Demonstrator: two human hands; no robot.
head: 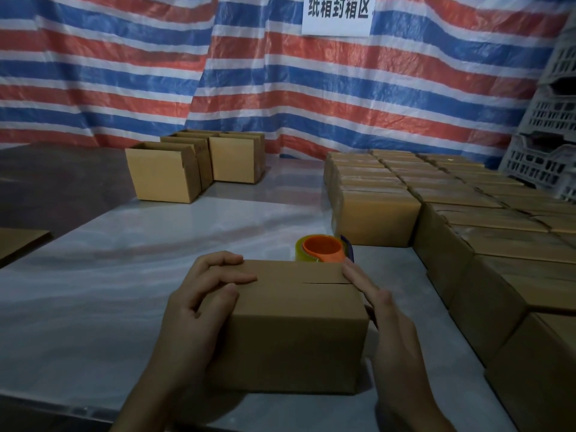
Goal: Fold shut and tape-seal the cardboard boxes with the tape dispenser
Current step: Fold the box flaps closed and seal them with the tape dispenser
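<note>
Left hand (202, 304) is curled round the left end of box (296, 322), flaps folded, near front edge of surface (124, 307). Tape dispenser (324, 249) is stood just behind. Right hand (383, 316) is pressed straight-fingered on right top edge.

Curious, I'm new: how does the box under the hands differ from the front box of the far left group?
The near box has flaps folded shut; the far box has its top open. The left hand holds and the right hand presses the near box; the far box stands untouched. Both are brown cardboard.
</note>
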